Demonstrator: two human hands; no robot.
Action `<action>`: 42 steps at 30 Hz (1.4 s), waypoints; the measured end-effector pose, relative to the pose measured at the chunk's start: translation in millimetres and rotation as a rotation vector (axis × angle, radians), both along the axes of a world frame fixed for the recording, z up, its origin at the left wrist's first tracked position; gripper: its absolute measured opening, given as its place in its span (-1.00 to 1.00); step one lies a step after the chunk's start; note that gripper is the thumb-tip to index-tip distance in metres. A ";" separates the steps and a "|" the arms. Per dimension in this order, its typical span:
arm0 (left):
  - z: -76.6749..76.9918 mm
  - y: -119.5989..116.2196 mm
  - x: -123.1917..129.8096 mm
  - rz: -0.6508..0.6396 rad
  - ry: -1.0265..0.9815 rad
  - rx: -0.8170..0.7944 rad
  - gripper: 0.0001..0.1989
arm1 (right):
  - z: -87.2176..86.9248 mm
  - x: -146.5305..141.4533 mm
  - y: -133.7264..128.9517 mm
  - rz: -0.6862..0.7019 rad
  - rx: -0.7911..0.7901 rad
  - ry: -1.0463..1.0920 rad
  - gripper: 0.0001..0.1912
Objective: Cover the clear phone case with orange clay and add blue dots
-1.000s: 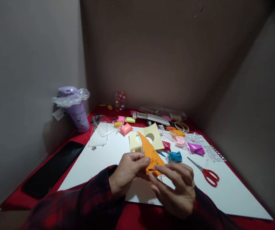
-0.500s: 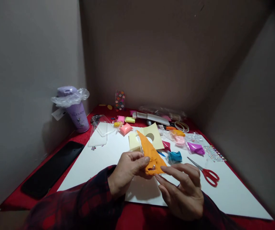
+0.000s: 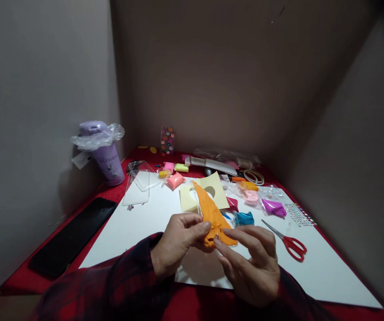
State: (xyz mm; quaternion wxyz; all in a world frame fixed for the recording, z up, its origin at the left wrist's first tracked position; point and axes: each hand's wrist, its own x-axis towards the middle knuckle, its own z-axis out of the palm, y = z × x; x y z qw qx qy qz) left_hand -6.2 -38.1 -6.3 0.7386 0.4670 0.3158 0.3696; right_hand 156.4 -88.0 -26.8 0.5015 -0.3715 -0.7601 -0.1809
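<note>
My left hand [image 3: 185,238] is closed on a phone case [image 3: 208,209] spread with orange clay, the thumb on its face and the fingers behind. The case is held up at a slant, and a pale, see-through rim shows along its left edge. Near its lower end the clay has a small gap. Against the clay beside that gap rest the fingertips of my right hand [image 3: 252,263], which is open with its fingers apart. Behind the case stands a folded cream paper [image 3: 218,189] with a round hole.
Red-handled scissors [image 3: 292,245] lie on the white board [image 3: 325,272] at right. Clay packets, among them a blue one [image 3: 244,218] and a purple one [image 3: 274,207], lie farther back. Clear cases [image 3: 138,189], a black phone [image 3: 74,236] and a purple tumbler [image 3: 108,162] are at left.
My right fingertips have shifted slightly left and up across the clay, from the lower right edge to beside the gap. The case is tilted a little differently; my left hand keeps its grip.
</note>
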 end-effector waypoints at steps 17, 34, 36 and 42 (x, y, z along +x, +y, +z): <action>-1.2 1.0 -0.1 -0.013 -0.009 0.007 -0.73 | 1.8 2.0 0.6 0.038 -0.045 -0.015 -0.78; -3.7 1.1 0.0 -0.063 -0.002 -0.017 -0.72 | -3.0 6.6 3.6 0.023 -0.073 -0.035 -0.75; -3.9 1.1 -0.2 -0.066 0.001 -0.019 -0.71 | -3.1 8.0 3.7 0.003 -0.060 -0.027 -0.77; -4.3 1.0 -0.2 -0.072 -0.007 -0.029 -0.75 | 1.6 7.7 2.5 0.035 -0.030 -0.069 -0.79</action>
